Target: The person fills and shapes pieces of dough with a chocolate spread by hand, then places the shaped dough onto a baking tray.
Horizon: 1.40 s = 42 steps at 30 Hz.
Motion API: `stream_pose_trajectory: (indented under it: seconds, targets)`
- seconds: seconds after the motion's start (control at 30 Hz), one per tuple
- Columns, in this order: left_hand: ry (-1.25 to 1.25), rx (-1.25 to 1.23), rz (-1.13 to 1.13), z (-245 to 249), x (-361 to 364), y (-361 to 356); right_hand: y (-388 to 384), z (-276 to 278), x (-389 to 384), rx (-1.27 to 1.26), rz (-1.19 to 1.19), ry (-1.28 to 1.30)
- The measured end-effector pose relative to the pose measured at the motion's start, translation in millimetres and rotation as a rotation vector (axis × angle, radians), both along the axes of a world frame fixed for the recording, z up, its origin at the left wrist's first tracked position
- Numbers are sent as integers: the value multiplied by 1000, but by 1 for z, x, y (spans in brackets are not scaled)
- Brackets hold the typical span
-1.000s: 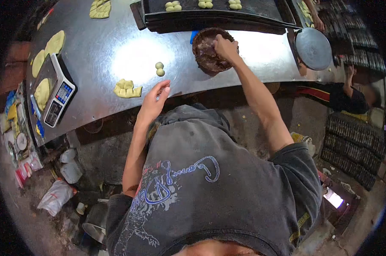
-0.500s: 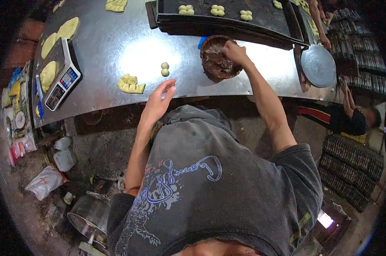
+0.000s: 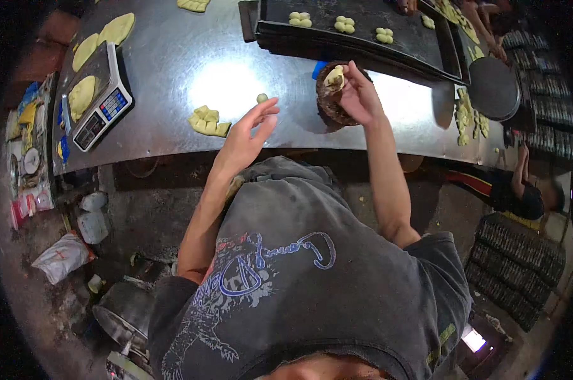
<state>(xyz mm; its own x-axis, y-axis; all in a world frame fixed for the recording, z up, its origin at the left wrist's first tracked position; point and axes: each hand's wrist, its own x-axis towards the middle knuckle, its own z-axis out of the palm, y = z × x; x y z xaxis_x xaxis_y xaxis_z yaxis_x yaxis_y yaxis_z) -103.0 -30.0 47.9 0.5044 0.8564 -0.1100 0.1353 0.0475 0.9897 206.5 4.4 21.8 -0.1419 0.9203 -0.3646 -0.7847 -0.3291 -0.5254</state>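
Note:
My right hand (image 3: 360,95) is raised over a round brown bowl (image 3: 331,107) of dark filling and grips a small pale piece of dough (image 3: 334,78). My left hand (image 3: 248,136) is open with spread fingers at the near edge of the steel table (image 3: 166,69), fingertips close to a small dough ball (image 3: 262,98). A yellow block of cut dough (image 3: 208,121) lies just left of that hand.
A digital scale (image 3: 100,95) with flat dough pieces sits at the left. Black baking trays (image 3: 356,38) hold shaped dough clusters at the back. A round metal lid (image 3: 494,88) and loose dough pieces lie at the right. Another person crouches at the right, below the table.
My right hand has lifted out of the brown bowl and now holds a dough piece. My left hand has moved up toward the dough ball.

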Motion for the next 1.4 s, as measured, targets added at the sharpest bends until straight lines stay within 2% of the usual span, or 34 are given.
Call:
stream_pose_trajectory:
  seconds: [0.07, 0.1, 0.17, 0.2, 0.27, 0.3, 0.4, 0.43, 0.53, 0.57, 0.67, 0.7, 0.73, 0.77, 0.83, 0.9, 0.93, 1.0, 1.03, 1.1, 1.17, 1.2, 1.27, 1.3, 1.4]
  targets:
    - [9, 106, -25, 12, 4, 5, -15, 18, -42, 127, 120, 67]
    - [23, 184, -22, 14, 7, 7, -19, 14, -60, 217, 195, 193]
    - [-8, 254, -42, 25, 7, 16, -33, 39, -109, 139, 68, 137]
    - [-42, 200, 72, 24, 6, 17, -34, 52, -127, 126, -12, 89]
    - [-113, 84, 295, 21, 5, 19, -33, 63, -140, 207, -27, -46]
    - [-171, 92, 327, 24, 2, 22, -32, 67, -144, 246, -35, -112]
    - [-222, 121, 320, 36, 1, 28, -33, 72, -154, 341, -130, -412]
    - [-261, 100, 332, 35, 2, 29, -32, 70, -156, 407, -182, -609]
    - [-237, 149, 293, 49, -1, 32, -35, 77, -151, 441, -76, -955]
    - [-239, 214, 262, 50, -1, 32, -37, 84, -146, 335, 70, -842]
    - [-190, 408, 182, 47, -4, 36, -36, 81, -126, 189, 262, -425]
    - [-133, 474, 171, 48, -5, 38, -37, 83, -125, 175, 216, -525]
    - [-72, 540, 161, 51, -4, 38, -39, 83, -128, 212, 137, -579]
    - [-120, 355, 213, 55, 1, 31, -42, 84, -134, 249, 57, -633]
    - [-194, 324, 292, 61, 11, 31, -47, 86, -145, 344, -90, -716]
    - [-276, 261, 374, 60, 21, 30, -52, 84, -150, 530, -179, -958]
    - [-350, 211, 355, 59, 22, 28, -53, 82, -151, 624, -228, -1078]
    - [-500, 105, 318, 56, 21, 26, -54, 85, -147, 676, -234, -1084]
    - [-360, 210, 344, 48, 19, 27, -55, 88, -144, 727, -214, -1092]
    - [-246, 530, 439, 43, 29, 30, -57, 98, -141, 838, -174, -1160]
    - [-134, 502, 396, 41, 27, 33, -63, 112, -140, 960, -138, -1285]
    - [-77, 489, 373, 41, 26, 35, -65, 112, -140, 912, -130, -1264]
    - [-112, -17, 158, 47, 12, 19, -65, 113, -142, 818, -109, -1223]
    - [-60, -106, 267, 50, 16, 12, -64, 101, -136, 753, -51, -1186]
    - [-185, 219, 346, 57, 24, -4, -55, 93, -123, 445, 115, -1002]
